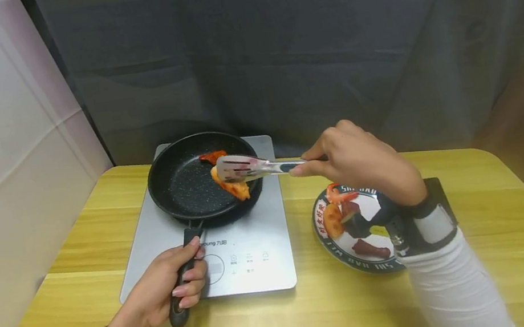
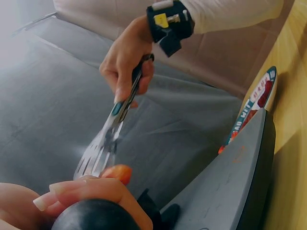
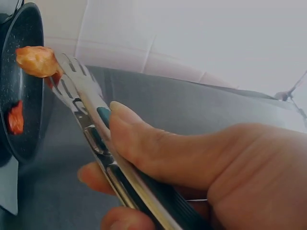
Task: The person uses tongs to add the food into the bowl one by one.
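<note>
My left hand grips the black handle of a frying pan from the near side. With my right hand I squeeze a pair of metal tongs, thumb along the upper arm. Between the slotted tips is a golden-orange piece of food, like a fried chicken wing, over the pan's right rim. A smaller reddish piece lies inside the pan toward the back. The right wrist view shows the tong tips closed round the golden piece, with the red piece behind.
The pan sits on a flat silver induction cooker. To the right, a patterned plate bears a shrimp, a brown sausage-like piece and other food, partly hidden by my right wrist. Grey cloth hangs behind the wooden table.
</note>
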{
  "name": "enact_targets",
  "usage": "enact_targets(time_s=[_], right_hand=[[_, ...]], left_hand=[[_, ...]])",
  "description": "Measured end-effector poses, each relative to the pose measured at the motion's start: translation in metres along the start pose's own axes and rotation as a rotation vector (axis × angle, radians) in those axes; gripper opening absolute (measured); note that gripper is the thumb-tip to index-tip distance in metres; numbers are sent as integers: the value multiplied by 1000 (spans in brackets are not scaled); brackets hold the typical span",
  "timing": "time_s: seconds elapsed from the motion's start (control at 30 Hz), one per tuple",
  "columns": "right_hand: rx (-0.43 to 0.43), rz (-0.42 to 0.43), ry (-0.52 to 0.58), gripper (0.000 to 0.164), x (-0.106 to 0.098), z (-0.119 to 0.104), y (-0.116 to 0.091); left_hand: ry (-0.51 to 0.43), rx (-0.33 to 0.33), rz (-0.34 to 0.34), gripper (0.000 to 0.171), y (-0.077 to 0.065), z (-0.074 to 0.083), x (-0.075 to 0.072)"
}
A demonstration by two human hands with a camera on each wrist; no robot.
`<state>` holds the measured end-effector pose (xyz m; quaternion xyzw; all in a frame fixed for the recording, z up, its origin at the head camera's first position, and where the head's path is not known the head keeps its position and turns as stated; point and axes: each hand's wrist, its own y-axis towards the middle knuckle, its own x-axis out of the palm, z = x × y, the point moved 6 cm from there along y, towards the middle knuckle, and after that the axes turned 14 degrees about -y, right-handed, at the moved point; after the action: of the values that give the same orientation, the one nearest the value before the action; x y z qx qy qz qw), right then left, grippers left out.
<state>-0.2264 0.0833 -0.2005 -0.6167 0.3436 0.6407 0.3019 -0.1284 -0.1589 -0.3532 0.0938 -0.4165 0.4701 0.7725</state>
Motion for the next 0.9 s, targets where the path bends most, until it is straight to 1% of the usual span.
enact_targets(time_s=[0.1,0.23,0.33,0.43,0.53,0.6,0.77,0.9], right_hand=[[-13,-1,10,28,3,-3,11],[-6,9,31,26,8,-6,27],[-26,23,50,24,13,-10,39],[-64,32,63,23,19,-14,51],[-76,38,65,25,25,-16,60],[-60,24,86,24,31,-15,66],[12,-49,157,25,51,-10,81],[40,-69,166,28,62,-10,90]], left_hand=[[2,1,2,29,1,-1,1],[6,4,3,29,1,-1,2],[8,5,10,28,1,-1,2],[9,3,14,29,1,-2,3],[10,5,14,29,2,-3,4],[9,7,15,29,3,-3,5],[4,10,27,28,3,-4,5],[-3,8,31,28,2,-4,5]])
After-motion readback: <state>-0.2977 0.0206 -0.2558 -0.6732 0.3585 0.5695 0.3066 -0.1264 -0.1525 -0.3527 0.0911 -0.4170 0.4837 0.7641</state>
